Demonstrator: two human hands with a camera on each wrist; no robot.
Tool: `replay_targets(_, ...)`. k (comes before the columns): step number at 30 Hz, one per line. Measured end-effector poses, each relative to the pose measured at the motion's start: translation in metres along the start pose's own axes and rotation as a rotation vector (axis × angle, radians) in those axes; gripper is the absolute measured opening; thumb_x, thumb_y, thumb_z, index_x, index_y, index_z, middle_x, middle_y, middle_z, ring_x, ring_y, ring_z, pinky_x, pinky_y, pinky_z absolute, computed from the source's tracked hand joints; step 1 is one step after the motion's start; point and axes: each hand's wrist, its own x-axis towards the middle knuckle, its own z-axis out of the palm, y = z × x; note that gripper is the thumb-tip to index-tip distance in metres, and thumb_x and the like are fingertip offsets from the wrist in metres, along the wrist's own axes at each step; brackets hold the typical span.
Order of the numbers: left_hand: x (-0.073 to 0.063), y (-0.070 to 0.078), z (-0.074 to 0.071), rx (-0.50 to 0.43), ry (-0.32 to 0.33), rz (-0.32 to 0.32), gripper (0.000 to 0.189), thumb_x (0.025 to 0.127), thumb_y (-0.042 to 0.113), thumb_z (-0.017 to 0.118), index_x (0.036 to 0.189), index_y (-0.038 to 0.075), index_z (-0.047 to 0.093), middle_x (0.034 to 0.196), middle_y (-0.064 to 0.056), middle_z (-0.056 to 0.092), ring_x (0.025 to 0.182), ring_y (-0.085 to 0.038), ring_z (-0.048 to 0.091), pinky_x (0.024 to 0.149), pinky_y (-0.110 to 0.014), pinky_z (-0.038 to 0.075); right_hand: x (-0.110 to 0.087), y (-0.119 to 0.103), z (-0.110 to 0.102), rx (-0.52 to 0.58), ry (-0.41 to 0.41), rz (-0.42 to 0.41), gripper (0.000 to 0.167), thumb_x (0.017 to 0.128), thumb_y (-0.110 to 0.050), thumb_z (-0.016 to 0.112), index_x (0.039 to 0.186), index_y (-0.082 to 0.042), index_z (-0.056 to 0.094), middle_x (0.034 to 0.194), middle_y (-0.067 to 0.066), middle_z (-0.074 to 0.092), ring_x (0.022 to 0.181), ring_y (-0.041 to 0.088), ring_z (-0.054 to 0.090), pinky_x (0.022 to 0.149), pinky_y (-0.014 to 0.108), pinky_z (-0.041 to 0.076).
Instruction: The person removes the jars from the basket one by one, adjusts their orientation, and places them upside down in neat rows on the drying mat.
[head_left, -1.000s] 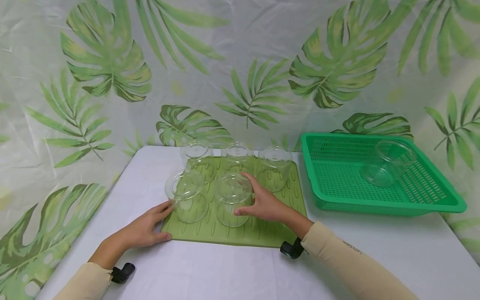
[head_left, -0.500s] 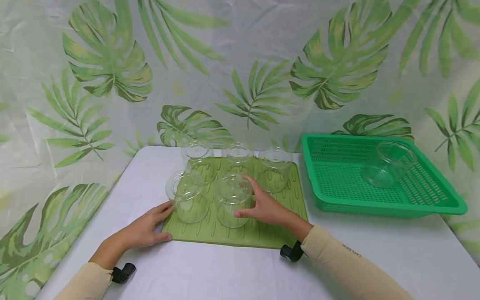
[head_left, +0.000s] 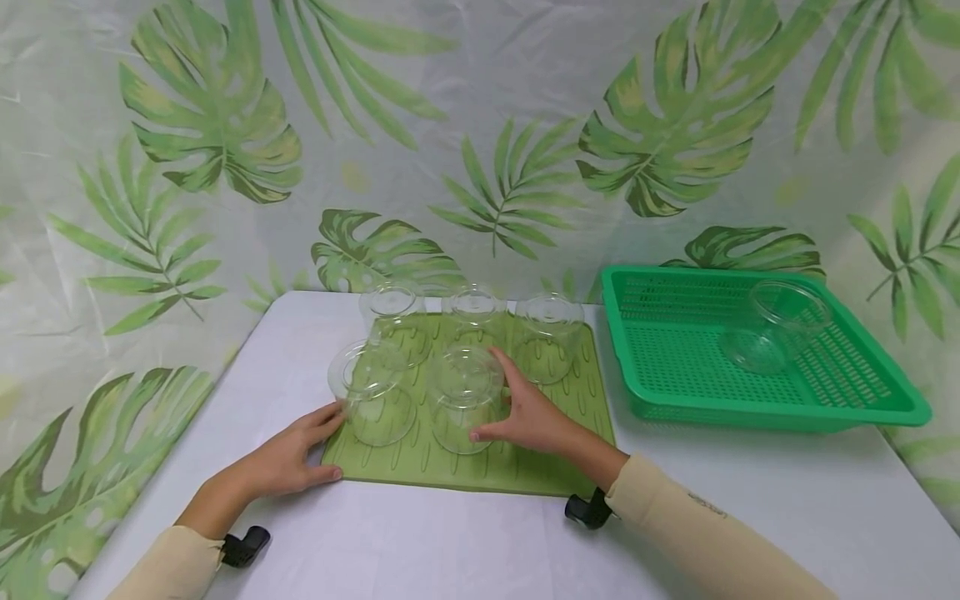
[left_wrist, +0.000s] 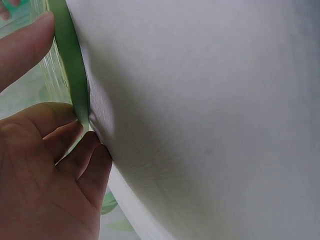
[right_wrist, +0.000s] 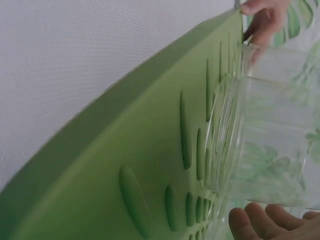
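Note:
My right hand [head_left: 528, 417] is beside the front middle clear cup [head_left: 467, 412] on a green ribbed mat [head_left: 532, 471]. Its thumb and index finger stand apart at the cup's right side. In the right wrist view, the fingertips [right_wrist: 245, 222] are loosely extended close to the cup's wall [right_wrist: 275, 145]; whether they touch it I cannot tell. My left hand [head_left: 288, 458] rests along the mat's left side, with its fingers touching the green edge [left_wrist: 70, 60] in the left wrist view. A second front cup [head_left: 375, 408] stands close to the left fingertips.
Three more clear cups stand in the back row, among them the rightmost cup [head_left: 550, 342]. A green perforated basket [head_left: 757, 412] sits at the right with another clear cup [head_left: 780, 329] inside. White cloth [head_left: 450, 542] covers the table before a leaf-patterned backdrop [head_left: 517, 67].
My right hand has shifted slightly right, its thumb and index finger drawing a little away from the front middle cup. The left hand and the cups look unmoved.

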Motion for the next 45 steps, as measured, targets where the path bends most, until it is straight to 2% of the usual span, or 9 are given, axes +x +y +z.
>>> replay_targets(5,0.002,0.000,0.003,-0.020,-0.009,0.005,0.081,0.084,0.031,0.078,0.145,-0.010,0.042,0.156,-0.029,0.034,0.141,-0.051,0.035,0.111,-0.062,0.035,-0.014,-0.002,-0.005,-0.081,0.035,-0.053,0.121,0.076,-0.033,0.087,0.161,-0.024,0.001,0.166,0.012,0.020,0.147,0.039,0.034,0.111,0.061,0.040)
replay_targets(11,0.001,0.001,0.006,-0.028,-0.040,0.002,0.083,0.085,0.033,0.077,0.146,-0.009,0.041,0.157,-0.028,0.033,0.142,-0.051,0.034,0.111,-0.063,0.035,-0.050,-0.006,-0.029,-0.291,0.135,-0.206,0.112,0.080,-0.032,0.083,0.161,-0.018,0.006,0.164,0.012,0.025,0.147,0.034,0.035,0.112,0.059,0.041)
replay_targets(19,-0.004,0.001,0.003,-0.005,-0.004,0.017,0.081,0.084,0.034,0.078,0.144,-0.009,0.045,0.155,-0.028,0.036,0.140,-0.050,0.038,0.109,-0.062,0.037,-0.077,-0.002,-0.088,-0.459,0.313,-0.386,0.102,0.079,-0.017,0.083,0.157,-0.005,0.018,0.159,0.024,0.030,0.144,0.044,0.031,0.110,0.064,0.034)
replay_targets(22,-0.006,0.001,0.002,-0.005,0.002,0.013,0.081,0.084,0.034,0.078,0.143,-0.009,0.045,0.155,-0.028,0.036,0.140,-0.050,0.038,0.108,-0.062,0.038,-0.079,0.011,-0.113,-0.448,0.405,-0.455,0.091,0.086,-0.028,0.078,0.155,0.000,0.025,0.156,0.025,0.033,0.141,0.047,0.032,0.108,0.063,0.032)
replay_targets(25,-0.007,0.001,0.003,-0.013,0.003,0.008,0.081,0.084,0.034,0.078,0.143,-0.010,0.045,0.155,-0.029,0.036,0.140,-0.051,0.038,0.109,-0.062,0.037,-0.081,0.023,-0.140,-0.444,0.492,-0.460,0.084,0.089,-0.036,0.074,0.151,0.003,0.033,0.152,0.028,0.037,0.138,0.051,0.034,0.105,0.067,0.031)
replay_targets(27,-0.008,0.002,0.003,-0.016,0.005,0.003,0.081,0.083,0.034,0.078,0.143,-0.009,0.045,0.154,-0.029,0.036,0.139,-0.051,0.038,0.109,-0.062,0.037,-0.082,0.031,-0.158,-0.457,0.542,-0.425,0.083,0.086,-0.031,0.076,0.149,0.004,0.035,0.150,0.031,0.038,0.137,0.054,0.033,0.104,0.072,0.029)
replay_targets(31,-0.009,0.001,0.003,-0.021,0.015,0.002,0.081,0.083,0.033,0.078,0.143,-0.009,0.045,0.154,-0.029,0.037,0.139,-0.052,0.038,0.108,-0.062,0.038,-0.088,0.042,-0.193,-0.523,0.585,-0.271,0.087,0.082,-0.024,0.079,0.150,0.004,0.033,0.150,0.033,0.037,0.136,0.056,0.033,0.106,0.074,0.026)
replay_targets(38,-0.007,-0.002,0.004,-0.016,0.011,-0.007,0.081,0.083,0.033,0.078,0.144,-0.008,0.044,0.156,-0.026,0.036,0.140,-0.050,0.037,0.110,-0.053,0.040,-0.097,0.062,-0.239,-0.659,0.482,-0.048,0.081,0.087,-0.020,0.075,0.147,0.012,0.031,0.142,0.042,0.038,0.128,0.061,0.035,0.099,0.075,0.029)
replay_targets(45,-0.003,0.000,0.001,-0.024,-0.016,-0.001,0.081,0.084,0.033,0.078,0.145,-0.008,0.044,0.156,-0.027,0.035,0.141,-0.051,0.036,0.109,-0.061,0.037,-0.093,0.069,-0.276,-0.777,0.413,0.251,0.090,0.089,-0.031,0.072,0.148,0.017,0.022,0.138,0.051,0.026,0.120,0.068,0.029,0.089,0.077,0.034)
